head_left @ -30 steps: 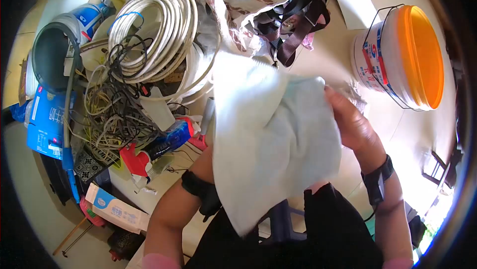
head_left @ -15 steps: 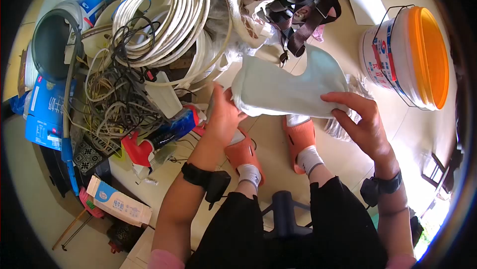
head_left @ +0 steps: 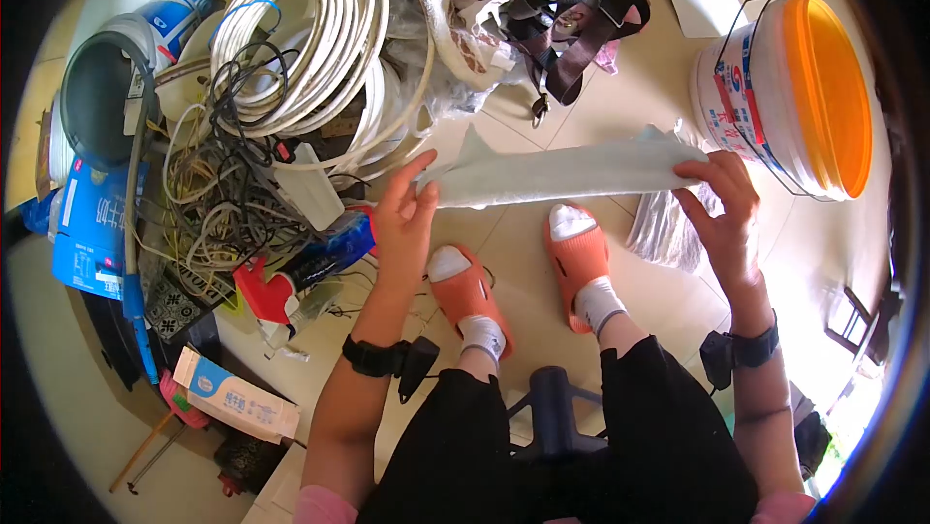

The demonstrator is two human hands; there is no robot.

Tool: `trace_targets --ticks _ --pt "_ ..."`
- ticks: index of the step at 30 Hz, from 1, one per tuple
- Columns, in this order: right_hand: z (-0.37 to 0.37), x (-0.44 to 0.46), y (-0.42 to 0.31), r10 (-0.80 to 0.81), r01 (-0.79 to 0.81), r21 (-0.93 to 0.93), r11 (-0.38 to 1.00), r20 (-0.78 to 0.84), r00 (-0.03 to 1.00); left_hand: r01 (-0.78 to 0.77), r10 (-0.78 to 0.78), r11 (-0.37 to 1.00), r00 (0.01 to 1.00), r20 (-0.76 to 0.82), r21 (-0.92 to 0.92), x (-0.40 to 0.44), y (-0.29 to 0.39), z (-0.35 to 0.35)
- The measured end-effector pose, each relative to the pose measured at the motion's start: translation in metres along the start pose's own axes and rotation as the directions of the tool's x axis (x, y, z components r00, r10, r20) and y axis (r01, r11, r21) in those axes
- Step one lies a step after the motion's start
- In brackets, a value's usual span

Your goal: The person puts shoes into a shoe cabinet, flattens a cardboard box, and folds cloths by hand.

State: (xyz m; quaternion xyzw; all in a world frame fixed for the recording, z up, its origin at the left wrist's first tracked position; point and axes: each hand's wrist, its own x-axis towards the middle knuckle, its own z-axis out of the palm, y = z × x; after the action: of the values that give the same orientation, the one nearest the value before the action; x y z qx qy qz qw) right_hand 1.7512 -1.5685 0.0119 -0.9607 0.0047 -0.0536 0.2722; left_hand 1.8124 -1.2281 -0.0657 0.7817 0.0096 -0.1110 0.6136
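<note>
Since the earlier frame, the pale cloth (head_left: 562, 175) had been turned from a broad, sagging sheet into a long, narrow strip, and its left end had been drawn outward. It was held roughly level in the air above the tiled floor (head_left: 528, 311), just beyond the orange clogs (head_left: 581, 258). Both hands were set well apart: the left end was pinched between thumb and fingers by the left hand (head_left: 402, 219), and the right end was gripped likewise by the right hand (head_left: 728, 209). As far as could be judged, the stretching out was done, but the strip was not yet neat, since points of fabric were left standing above its upper edge. Whether it had been folded double could not be told. It had not been set down. Near the right hand, a plastic-wrapped bundle (head_left: 668, 233) was left lying on the floor, untouched.
</note>
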Motion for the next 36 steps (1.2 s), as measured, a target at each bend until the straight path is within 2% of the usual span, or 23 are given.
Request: trace_targets --ticks 2,3,4,6,7,10,12,13,14,15,16,17,19,21,23,25,27,28,30,34,36 --pt "-0.001 -0.004 0.002 0.119 -0.102 0.24 0.965 -0.059 0.991 0.092 -0.088 0.989 0.995 0.041 -0.119 -0.001 0.009 -0.001" --pt "-0.005 -0.005 0.007 0.246 -0.244 0.409 0.879 0.05 0.968 0.094 -0.089 0.989 0.995 0.044 -0.119 -0.002 0.011 -0.001" --pt "-0.005 -0.007 0.015 0.298 -0.309 0.525 0.793 0.108 0.948 0.159 -0.146 0.946 0.987 0.065 -0.284 -0.003 0.012 0.0" --pt "-0.007 -0.01 0.022 0.392 -0.41 0.62 0.669 0.174 0.903 0.232 -0.203 0.866 0.973 0.112 -0.442 -0.003 0.014 0.003" --pt "-0.01 -0.011 0.019 0.407 -0.42 0.611 0.671 0.17 0.898 0.19 -0.179 0.945 0.982 0.065 -0.267 -0.001 0.016 0.007" --pt "-0.019 -0.013 0.01 0.481 -0.471 0.591 0.655 0.156 0.863 0.123 -0.121 0.991 0.992 0.047 -0.048 0.003 0.027 0.026" --pt "-0.022 -0.019 0.011 0.513 -0.494 0.603 0.627 0.158 0.844 0.187 -0.193 0.98 0.975 0.114 0.06 0.008 0.028 0.034" --pt "-0.028 -0.02 0.01 0.555 -0.576 0.581 0.575 0.24 0.797 0.189 -0.194 0.98 0.974 0.113 0.056 0.009 0.025 0.034" --pt "-0.027 -0.025 0.018 0.554 -0.576 0.581 0.576 0.24 0.797 0.227 -0.229 0.973 0.956 0.185 0.032 0.011 0.02 0.032" --pt "-0.024 -0.033 0.032 0.471 -0.531 0.559 0.637 0.263 0.842 0.267 -0.261 0.964 0.93 0.259 0.013 0.012 0.017 0.03" --pt "-0.022 -0.038 0.039 0.384 -0.481 0.539 0.692 0.289 0.877 0.269 -0.264 0.963 0.929 0.26 0.018 0.012 0.016 0.027" --pt "-0.019 -0.041 0.038 0.442 -0.527 0.573 0.627 0.296 0.847 0.302 -0.281 0.953 0.918 0.281 -0.034 0.011 0.017 0.024" --pt "-0.013 -0.044 0.043 0.454 -0.512 0.583 0.631 0.259 0.853 0.34 -0.303 0.937 0.903 0.304 -0.078 0.008 0.018 0.02" --pt "-0.009 -0.048 0.045 0.461 -0.492 0.589 0.641 0.217 0.86 0.329 -0.286 0.932 0.925 0.252 -0.15 0.005 0.019 0.018" --pt "-0.005 -0.053 0.045 0.35 -0.34 0.366 0.866 0.04 0.936 0.323 -0.274 0.926 0.932 0.238 -0.196 -0.001 0.021 0.018" --pt "0.006 -0.065 0.05 0.173 -0.161 0.197 0.967 -0.048 0.984 0.317 -0.265 0.917 0.938 0.225 -0.242 -0.009 0.017 0.015" --pt "0.026 -0.086 0.063 0.044 -0.043 0.032 0.999 -0.048 0.998 0.113 -0.167 0.979 0.924 0.343 0.173 -0.021 -0.01 0.008" --pt "0.037 -0.098 0.069 0.035 -0.034 -0.031 0.999 0.01 0.999 0.117 -0.172 0.978 0.923 0.344 0.174 -0.029 -0.027 0.007" --pt "0.056 -0.121 0.079 0.013 -0.007 -0.047 0.999 0.128 0.992 0.063 -0.22 0.932 0.882 0.416 0.357 -0.048 -0.062 0.005" --pt "0.072 -0.143 0.081 0.055 -0.045 -0.045 0.998 0.234 0.971 0.047 -0.23 0.898 0.898 0.375 0.438 -0.067 -0.074 0.013" --pt "0.073 -0.144 0.082 0.158 -0.147 -0.058 0.987 0.326 0.932 -0.098 -0.161 0.76 0.929 0.332 0.643 -0.068 -0.069 0.019"
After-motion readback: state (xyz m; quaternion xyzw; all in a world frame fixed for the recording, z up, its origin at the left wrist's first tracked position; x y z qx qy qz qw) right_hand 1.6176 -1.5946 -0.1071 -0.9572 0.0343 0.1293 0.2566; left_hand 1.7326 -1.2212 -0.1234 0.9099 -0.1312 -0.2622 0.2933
